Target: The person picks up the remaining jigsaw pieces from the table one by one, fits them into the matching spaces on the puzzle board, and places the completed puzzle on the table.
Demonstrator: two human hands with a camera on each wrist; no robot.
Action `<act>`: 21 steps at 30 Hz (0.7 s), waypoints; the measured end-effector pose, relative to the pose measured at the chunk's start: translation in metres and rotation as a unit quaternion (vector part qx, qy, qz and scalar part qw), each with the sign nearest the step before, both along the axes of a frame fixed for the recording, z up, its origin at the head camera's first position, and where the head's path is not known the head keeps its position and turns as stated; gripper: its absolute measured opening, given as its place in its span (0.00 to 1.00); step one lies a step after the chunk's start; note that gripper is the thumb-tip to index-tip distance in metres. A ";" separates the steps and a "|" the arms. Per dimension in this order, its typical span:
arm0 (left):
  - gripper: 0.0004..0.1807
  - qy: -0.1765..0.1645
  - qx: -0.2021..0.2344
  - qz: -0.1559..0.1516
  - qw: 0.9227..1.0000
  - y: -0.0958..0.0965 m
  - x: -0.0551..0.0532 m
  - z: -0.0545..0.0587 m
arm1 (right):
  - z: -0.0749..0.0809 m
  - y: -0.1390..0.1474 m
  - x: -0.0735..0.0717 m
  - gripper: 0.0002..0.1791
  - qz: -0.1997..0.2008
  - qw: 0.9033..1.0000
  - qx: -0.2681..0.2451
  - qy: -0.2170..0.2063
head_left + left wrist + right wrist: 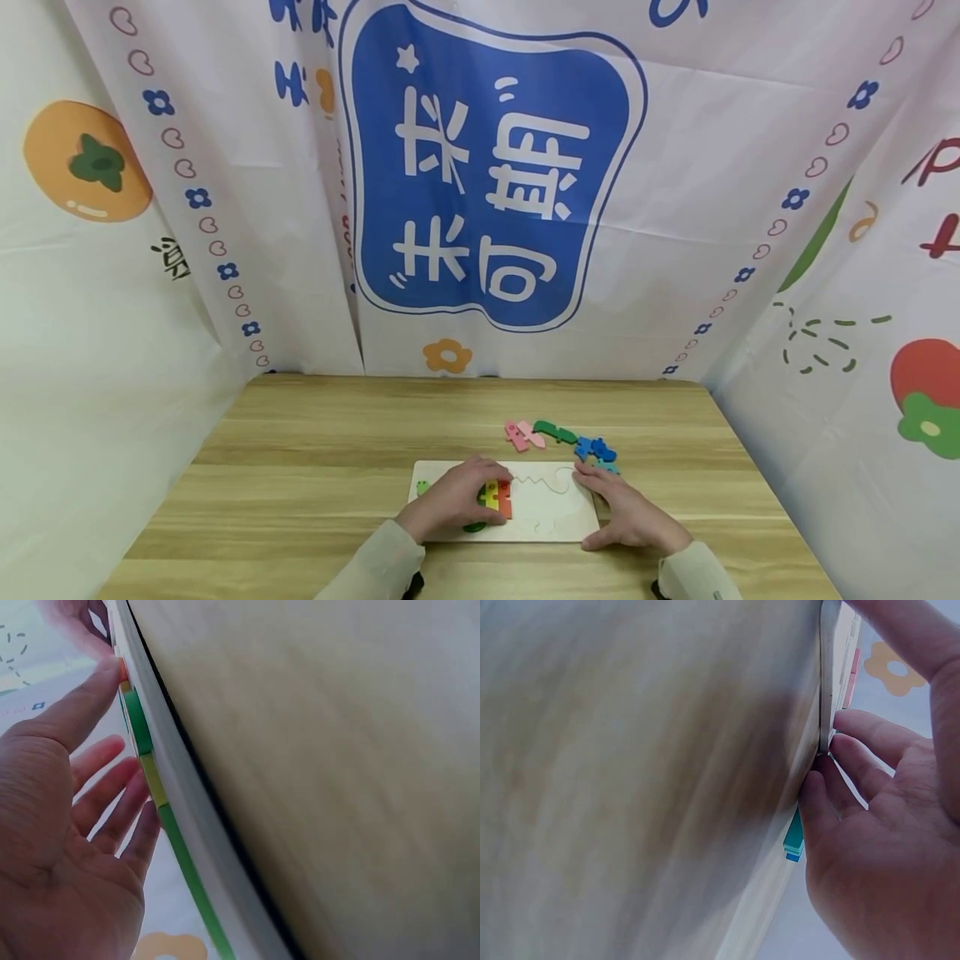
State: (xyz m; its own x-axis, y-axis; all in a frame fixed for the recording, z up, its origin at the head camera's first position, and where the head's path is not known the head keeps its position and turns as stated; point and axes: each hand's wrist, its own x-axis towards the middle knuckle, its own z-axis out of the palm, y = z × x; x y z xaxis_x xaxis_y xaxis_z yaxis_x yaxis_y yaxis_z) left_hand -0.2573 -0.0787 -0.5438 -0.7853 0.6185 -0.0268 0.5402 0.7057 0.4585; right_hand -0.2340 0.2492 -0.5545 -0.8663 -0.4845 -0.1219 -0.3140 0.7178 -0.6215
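Note:
A pale wooden puzzle board [551,521] lies flat on the table, with wavy outlines on its bare right half. My left hand [457,496] reaches over its left part. Thumb and index finger pinch an orange-red puzzle piece [505,498] from its near and far edges. Beside it sit a yellow piece [491,495] and green pieces [138,722], partly hidden under the hand. At the board's right end, my right hand [633,512] holds the board, thumb by the near corner and fingers at the far one.
Behind the board lie loose pieces: pink ones [517,436], a dark green one [555,432] and several blue ones [597,449]. The wood-grain table [315,467] ends at a printed curtain [495,350]. Similar cloth hangs along both sides.

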 end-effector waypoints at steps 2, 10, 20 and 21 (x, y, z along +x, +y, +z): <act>0.34 0.001 0.001 0.001 1.000 -0.003 0.001 0.002 | 0.000 0.000 0.000 0.60 0.000 1.000 0.000 -0.002; 0.46 0.013 0.024 0.015 1.000 -0.037 -0.001 0.004 | 0.001 -0.001 0.000 0.60 -0.001 1.000 0.000 -0.004; 0.65 -0.048 0.025 0.038 0.998 -0.103 0.009 0.000 | 0.000 0.000 0.000 0.59 0.004 1.000 0.002 0.001; 0.66 -0.049 0.020 0.039 0.998 -0.108 0.010 0.000 | -0.001 0.001 0.000 0.59 0.004 1.000 0.002 0.002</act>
State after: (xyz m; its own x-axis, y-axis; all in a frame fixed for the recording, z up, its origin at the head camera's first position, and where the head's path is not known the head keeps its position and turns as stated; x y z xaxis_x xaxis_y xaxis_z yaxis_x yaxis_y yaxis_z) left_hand -0.2474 -0.1871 -0.5441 -0.8257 0.5580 -0.0827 0.4356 0.7238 0.5351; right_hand -0.2343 0.2498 -0.5551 -0.8626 -0.4911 -0.1212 -0.3221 0.7181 -0.6169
